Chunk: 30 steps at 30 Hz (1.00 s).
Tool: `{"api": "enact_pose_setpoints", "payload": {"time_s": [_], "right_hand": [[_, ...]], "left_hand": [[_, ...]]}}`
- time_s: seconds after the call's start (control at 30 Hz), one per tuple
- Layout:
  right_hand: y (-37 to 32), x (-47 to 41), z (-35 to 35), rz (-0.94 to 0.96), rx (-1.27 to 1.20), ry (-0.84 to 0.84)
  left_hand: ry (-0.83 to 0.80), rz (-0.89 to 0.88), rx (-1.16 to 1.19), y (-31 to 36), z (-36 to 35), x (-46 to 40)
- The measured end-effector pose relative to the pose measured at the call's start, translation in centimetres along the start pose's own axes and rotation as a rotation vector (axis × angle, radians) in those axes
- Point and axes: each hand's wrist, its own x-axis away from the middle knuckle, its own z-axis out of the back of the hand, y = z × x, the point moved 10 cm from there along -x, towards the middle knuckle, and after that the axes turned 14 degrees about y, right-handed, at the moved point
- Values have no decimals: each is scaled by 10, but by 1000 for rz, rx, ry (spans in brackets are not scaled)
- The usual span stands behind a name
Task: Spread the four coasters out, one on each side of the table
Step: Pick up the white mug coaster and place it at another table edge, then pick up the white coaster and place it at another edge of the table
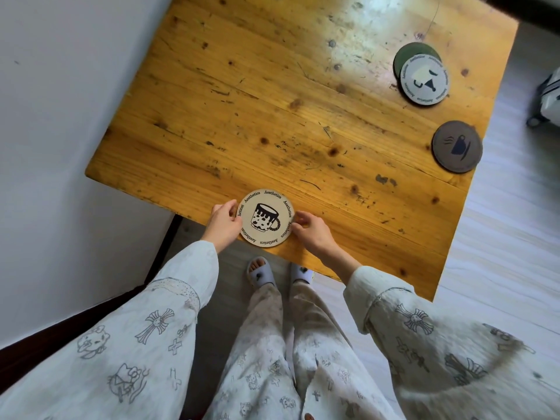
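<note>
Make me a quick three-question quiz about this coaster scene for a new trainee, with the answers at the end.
1. True or false: both hands touch the cream coaster at the near edge of the table.
2. How many coasters are visible on the table in all?
3. Multiple choice: the grey coaster lies A) alone, B) partly on top of the green coaster, C) under the brown coaster.

Key
1. True: the left hand and right hand hold its opposite edges.
2. Four.
3. B.
</note>
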Motion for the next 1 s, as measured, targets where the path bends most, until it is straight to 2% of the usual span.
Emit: {"api": "enact_pose_setpoints", "payload": {"time_s": [0.1,0.23,0.57,0.8,1.0], "right_hand": [[-6,5,16,11,-16,-12],[-17,14,57,69,-65,15],[0,75,259,257,-314,238],[67,106,414,409,-398,371],[138,108,519,436,-399,383]], "left_hand": [[28,-33,-74,10,13,6],[50,-176,-62,54,23,18],[-27,-572,125,241,-17,143],[59,-728,279,351,-86,255],[-4,-672,403,397,-202,329]]}}
